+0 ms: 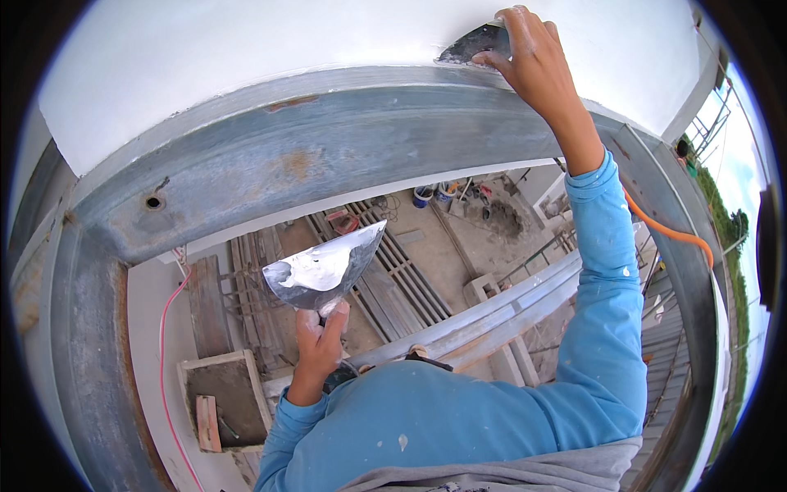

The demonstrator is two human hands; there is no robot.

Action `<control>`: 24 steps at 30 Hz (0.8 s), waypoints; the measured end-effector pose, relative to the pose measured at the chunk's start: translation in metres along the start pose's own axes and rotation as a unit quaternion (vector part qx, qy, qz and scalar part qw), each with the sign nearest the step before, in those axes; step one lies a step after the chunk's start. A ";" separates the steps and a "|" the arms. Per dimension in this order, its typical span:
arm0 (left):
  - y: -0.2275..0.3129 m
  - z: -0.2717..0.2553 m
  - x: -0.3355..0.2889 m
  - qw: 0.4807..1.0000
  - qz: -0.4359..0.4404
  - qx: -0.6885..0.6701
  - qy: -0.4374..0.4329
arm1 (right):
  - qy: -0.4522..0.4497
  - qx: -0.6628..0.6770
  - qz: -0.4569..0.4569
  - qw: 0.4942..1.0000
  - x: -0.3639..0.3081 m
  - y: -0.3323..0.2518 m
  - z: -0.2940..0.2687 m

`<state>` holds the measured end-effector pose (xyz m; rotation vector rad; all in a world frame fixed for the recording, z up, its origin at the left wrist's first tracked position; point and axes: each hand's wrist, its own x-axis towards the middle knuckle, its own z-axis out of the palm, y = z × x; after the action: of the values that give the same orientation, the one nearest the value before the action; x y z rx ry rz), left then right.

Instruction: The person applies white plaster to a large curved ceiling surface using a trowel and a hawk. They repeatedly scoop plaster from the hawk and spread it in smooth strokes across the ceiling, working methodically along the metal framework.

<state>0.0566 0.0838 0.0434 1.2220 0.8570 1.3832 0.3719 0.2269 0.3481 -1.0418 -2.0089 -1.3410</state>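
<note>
A wide putty knife loaded with white filler is gripped by its handle in my left hand, held up in front of my chest. Overhead, my right hand grips a second, dark-bladed putty knife, its blade laid against the white wall just above a grey steel beam. White smears mark the fingers of both hands. The right knife's handle is mostly hidden by my hand.
Far below, past the beam, lie long metal tubes, buckets and a mortar trough. Steel channels frame the left side. A pink cord hangs at the left; an orange hose runs at the right.
</note>
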 end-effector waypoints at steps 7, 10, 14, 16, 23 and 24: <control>0.013 0.009 -0.001 1.000 0.004 0.000 0.000 | -0.014 0.033 0.074 0.997 0.024 0.022 -0.006; 0.007 0.010 -0.007 1.000 0.018 0.001 -0.004 | 0.049 0.062 0.113 0.990 0.044 0.033 -0.018; 0.006 0.012 -0.016 1.000 0.012 -0.019 -0.013 | 0.049 0.150 0.150 0.976 0.041 0.007 -0.039; 0.002 0.010 -0.019 1.000 0.002 -0.023 -0.019 | 0.023 0.078 0.090 0.993 0.024 -0.010 -0.027; -0.003 0.007 -0.021 1.000 0.004 -0.010 -0.002 | -0.007 0.074 -0.020 0.997 0.033 -0.040 -0.016; 0.000 0.007 -0.021 1.000 0.003 -0.005 0.000 | -0.009 0.072 -0.028 0.997 0.034 -0.040 -0.014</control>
<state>0.0616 0.0621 0.0399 1.2176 0.8454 1.3919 0.3193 0.2156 0.3576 -0.9411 -2.1270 -1.1983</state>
